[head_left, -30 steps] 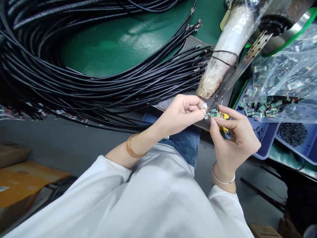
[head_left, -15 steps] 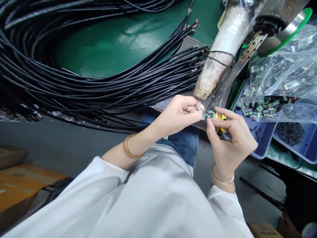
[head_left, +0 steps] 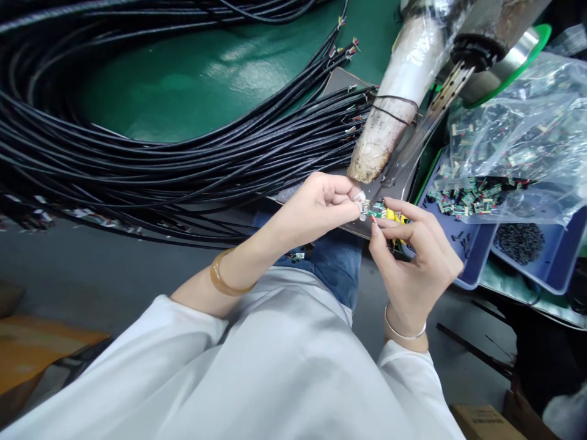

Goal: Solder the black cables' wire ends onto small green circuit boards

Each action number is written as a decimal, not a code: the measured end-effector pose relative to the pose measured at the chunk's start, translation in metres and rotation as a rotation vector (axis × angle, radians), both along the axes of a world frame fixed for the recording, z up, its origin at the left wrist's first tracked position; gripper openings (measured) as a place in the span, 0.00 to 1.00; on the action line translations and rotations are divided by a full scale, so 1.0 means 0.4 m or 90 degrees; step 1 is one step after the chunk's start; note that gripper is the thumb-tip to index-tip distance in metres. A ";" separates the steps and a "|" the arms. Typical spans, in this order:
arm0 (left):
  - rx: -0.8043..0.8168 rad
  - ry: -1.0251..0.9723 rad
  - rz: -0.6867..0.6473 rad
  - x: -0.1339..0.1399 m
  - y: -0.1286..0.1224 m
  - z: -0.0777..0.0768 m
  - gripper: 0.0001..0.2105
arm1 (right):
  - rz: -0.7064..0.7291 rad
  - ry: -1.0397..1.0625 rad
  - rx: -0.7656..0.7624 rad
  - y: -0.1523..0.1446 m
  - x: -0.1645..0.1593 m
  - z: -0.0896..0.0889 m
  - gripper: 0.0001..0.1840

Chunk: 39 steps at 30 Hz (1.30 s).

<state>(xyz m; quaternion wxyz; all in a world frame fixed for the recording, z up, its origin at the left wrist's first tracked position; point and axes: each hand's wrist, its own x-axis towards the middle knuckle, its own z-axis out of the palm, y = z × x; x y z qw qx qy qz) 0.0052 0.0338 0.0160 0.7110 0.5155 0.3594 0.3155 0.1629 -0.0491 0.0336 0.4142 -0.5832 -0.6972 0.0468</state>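
Note:
A small green circuit board [head_left: 376,209] sits at a yellow holder [head_left: 397,216] in front of me. My left hand [head_left: 328,201] is closed, with a small whitish connector [head_left: 360,198] pinched in its fingertips against the board's left end. The thumb and middle finger of my right hand [head_left: 415,244] press together on a fine red wire at the board's near edge. Its index finger lies over the holder. Just above the board is the tip of a soldering iron [head_left: 398,164], held by a stand. What my left palm covers is hidden.
Black cables [head_left: 197,153] with stripped ends spread across the green bench at left. A whitish suction pipe [head_left: 383,116] hangs close above my hands. Blue trays [head_left: 472,260] at right hold small boards and black parts, beside a plastic bag [head_left: 527,128] of boards and a solder spool [head_left: 518,64].
The view has shifted slightly, so everything lies a little further left. Where a pale wire showed at my right fingertips, a red one shows now. Both hands keep their grip at the board.

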 end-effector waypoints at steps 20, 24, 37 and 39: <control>0.019 -0.001 0.018 0.011 -0.005 0.004 0.05 | -0.020 0.000 0.005 0.006 0.000 0.017 0.08; 0.025 -0.010 0.000 0.020 -0.009 0.000 0.06 | -0.022 0.011 0.004 0.004 0.005 0.016 0.09; 0.016 -0.017 0.004 0.012 -0.014 0.001 0.04 | -0.015 -0.019 0.020 0.013 -0.001 0.011 0.08; 0.012 -0.015 0.008 0.011 -0.014 0.004 0.04 | -0.018 -0.029 0.020 0.013 -0.001 0.012 0.08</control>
